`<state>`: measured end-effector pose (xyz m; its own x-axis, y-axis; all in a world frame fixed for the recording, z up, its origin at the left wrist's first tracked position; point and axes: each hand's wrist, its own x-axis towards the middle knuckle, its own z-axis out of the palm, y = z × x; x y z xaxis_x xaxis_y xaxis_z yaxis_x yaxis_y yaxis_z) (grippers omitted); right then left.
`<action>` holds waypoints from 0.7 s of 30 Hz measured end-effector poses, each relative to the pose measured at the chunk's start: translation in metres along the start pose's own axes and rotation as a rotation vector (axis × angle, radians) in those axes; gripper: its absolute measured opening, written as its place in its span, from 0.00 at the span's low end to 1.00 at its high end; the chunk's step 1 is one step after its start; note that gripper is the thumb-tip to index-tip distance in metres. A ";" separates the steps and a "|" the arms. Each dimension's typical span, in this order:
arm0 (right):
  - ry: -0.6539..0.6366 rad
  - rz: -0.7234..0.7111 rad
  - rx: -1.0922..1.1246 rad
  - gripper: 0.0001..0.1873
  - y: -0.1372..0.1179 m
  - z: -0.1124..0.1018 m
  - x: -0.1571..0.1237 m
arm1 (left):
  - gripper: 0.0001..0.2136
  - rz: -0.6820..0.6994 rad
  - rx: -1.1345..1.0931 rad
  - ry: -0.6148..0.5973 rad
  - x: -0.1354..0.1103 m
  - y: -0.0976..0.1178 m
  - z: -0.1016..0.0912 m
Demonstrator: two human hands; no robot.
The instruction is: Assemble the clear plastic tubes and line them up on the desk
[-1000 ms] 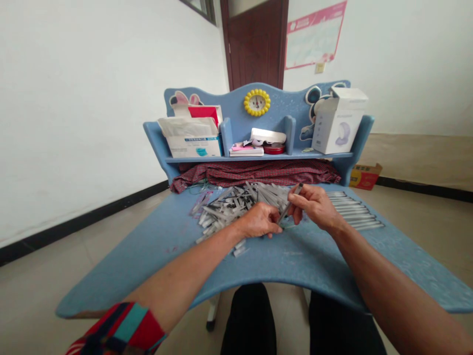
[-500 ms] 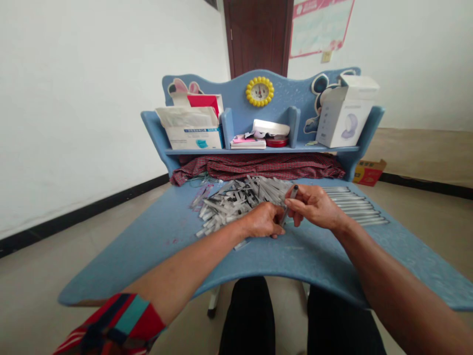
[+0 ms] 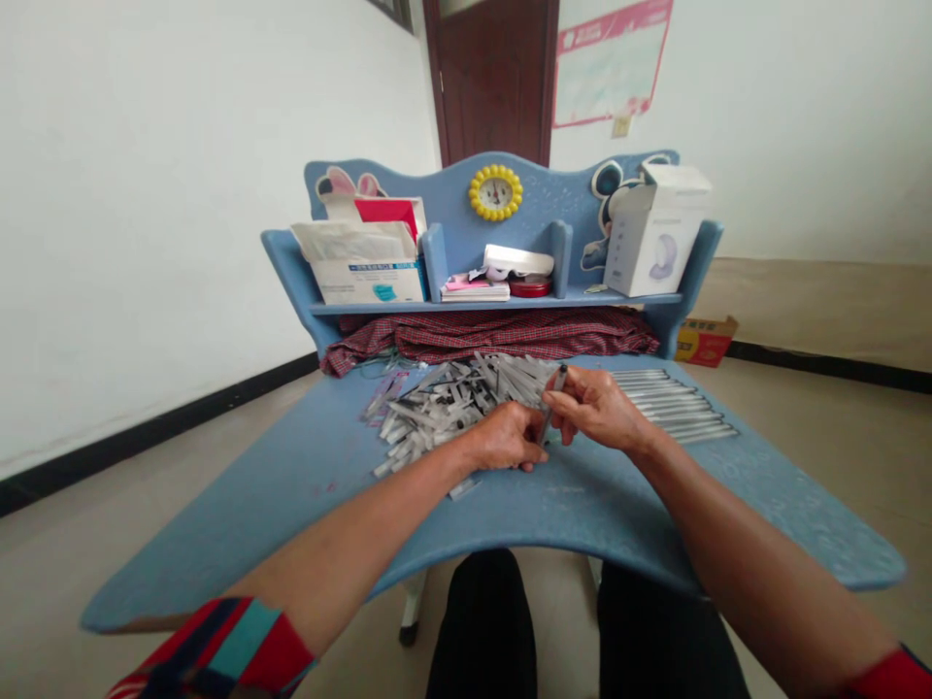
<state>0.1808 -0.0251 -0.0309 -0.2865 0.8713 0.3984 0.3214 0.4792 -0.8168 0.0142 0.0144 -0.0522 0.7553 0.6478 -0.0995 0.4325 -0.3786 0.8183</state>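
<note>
Left hand [image 3: 506,437]: fingers pinched at lower end of a slim grey pen [image 3: 559,380].
Right hand [image 3: 593,406]: on same pen, nearer its dark upper end; pen tilted.
Heap: translucent pen pieces [image 3: 429,413], jumbled on blue worktop [image 3: 582,519].
Row: dark-ended pens [image 3: 677,406], side by side, right of right hand.
Back edge: checked cloth [image 3: 495,336], bunched beneath shelf [image 3: 568,302].
Shelf: mask carton [image 3: 371,282] left, white box [image 3: 645,248] right.
Backboard: yellow-rimmed clock [image 3: 496,193].

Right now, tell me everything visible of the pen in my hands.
The pen is slim, greyish and plastic-looking, with a dark upper end. It tilts steeply over the blue desk, its top leaning right. Your right hand pinches its upper part; your left hand holds it lower, hiding its bottom end.
</note>
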 end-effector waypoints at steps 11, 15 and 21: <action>0.426 -0.157 -0.675 0.11 0.010 -0.009 0.009 | 0.12 -0.041 -0.020 0.247 -0.005 0.021 -0.024; 0.095 -0.235 -0.944 0.14 -0.002 0.000 0.001 | 0.11 -0.033 -0.045 0.229 -0.008 0.026 -0.025; -0.063 -0.089 -1.093 0.14 -0.011 0.000 0.003 | 0.12 -0.026 -0.028 0.182 -0.012 0.033 -0.028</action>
<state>0.1761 -0.0283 -0.0206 -0.3838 0.8371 0.3899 0.9148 0.4022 0.0370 0.0058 0.0123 -0.0079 0.6411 0.7673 -0.0188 0.4348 -0.3428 0.8327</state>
